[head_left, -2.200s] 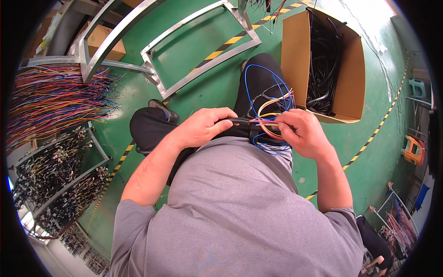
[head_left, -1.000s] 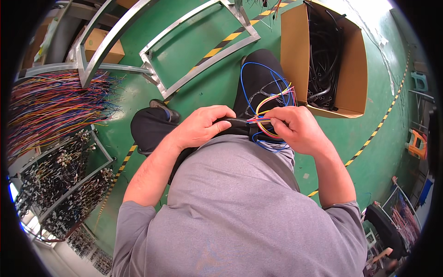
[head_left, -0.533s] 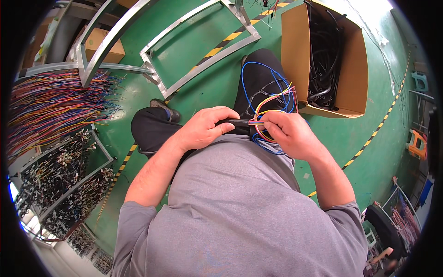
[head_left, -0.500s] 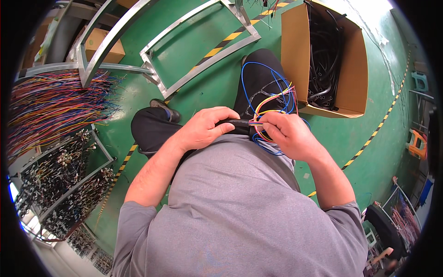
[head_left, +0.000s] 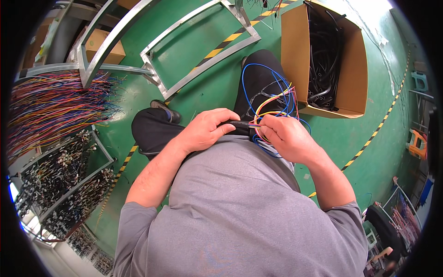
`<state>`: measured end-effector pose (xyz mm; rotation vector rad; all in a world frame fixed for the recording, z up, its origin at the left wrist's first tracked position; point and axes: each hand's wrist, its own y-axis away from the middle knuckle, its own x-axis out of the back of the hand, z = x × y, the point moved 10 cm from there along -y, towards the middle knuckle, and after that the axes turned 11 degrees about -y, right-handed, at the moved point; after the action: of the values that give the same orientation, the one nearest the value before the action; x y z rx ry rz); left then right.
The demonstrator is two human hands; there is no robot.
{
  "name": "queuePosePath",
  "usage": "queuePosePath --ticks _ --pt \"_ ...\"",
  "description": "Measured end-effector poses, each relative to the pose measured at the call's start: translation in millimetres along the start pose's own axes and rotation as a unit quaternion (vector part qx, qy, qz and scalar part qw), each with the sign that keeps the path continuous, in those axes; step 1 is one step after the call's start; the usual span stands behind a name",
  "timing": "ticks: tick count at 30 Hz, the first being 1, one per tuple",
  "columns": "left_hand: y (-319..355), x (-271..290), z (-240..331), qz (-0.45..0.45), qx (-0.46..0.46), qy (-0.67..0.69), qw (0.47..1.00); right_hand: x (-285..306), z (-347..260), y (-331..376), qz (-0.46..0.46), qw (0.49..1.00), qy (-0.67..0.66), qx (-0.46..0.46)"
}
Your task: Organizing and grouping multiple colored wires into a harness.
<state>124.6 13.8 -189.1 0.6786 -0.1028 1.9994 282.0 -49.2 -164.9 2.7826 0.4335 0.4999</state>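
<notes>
A short black sleeve (head_left: 240, 125), smooth and tube-shaped like rubber or plastic sheathing, is gripped in the left hand (head_left: 205, 130), fingers curled tight around it just above the lap. A bundle of thin wires (head_left: 272, 99) comes out of its right end: blue, yellow, orange and red, glossy insulation, looped loosely over the dark trouser leg (head_left: 260, 78). The wire ends right at the sleeve mouth are pinched between thumb and fingertips of the right hand (head_left: 281, 136), the rest of that hand closed up around them.

Beside the knee, an open cardboard box (head_left: 355, 69) is stuffed with tangled black tubing, matte and ribbed-looking, though that's hard to tell for sure. The floor (head_left: 203, 87) is painted glossy green with yellow-black striped tape. Angular metal frames (head_left: 194, 76) lie on it. Off to the left, a big fan of multicoloured wires (head_left: 50, 111) is spread out, with racks of dark connectors (head_left: 64, 184) below.
</notes>
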Motion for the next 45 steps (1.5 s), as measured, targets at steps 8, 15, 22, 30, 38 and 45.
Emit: queuePosePath --ticks 8,15,22,30,38,45 --pt "-0.3 6.2 5.4 0.017 -0.012 -0.041 0.999 -4.0 1.3 -6.8 -0.018 0.997 -0.076 -0.028" --pt "3.1 -1.8 -1.6 0.0 -0.009 0.0 1.0 -4.0 1.6 -8.4 -0.013 0.997 -0.055 -0.045" --pt "-1.4 3.3 14.2 0.021 -0.018 -0.084 0.996 -12.5 -9.5 -4.6 0.003 1.0 0.007 -0.005" --pt "1.2 10.5 12.0 0.068 -0.019 -0.105 0.992 1.7 7.7 -2.3 -0.03 0.995 -0.024 -0.097" --pt "-0.3 22.6 16.5 0.098 -0.041 -0.108 0.988 6.6 -4.3 -17.3 0.048 0.996 0.064 -0.029" --pt "-3.1 19.6 14.9 0.117 -0.041 -0.135 0.983 -6.0 -6.7 -24.1 0.014 0.999 0.024 -0.035"
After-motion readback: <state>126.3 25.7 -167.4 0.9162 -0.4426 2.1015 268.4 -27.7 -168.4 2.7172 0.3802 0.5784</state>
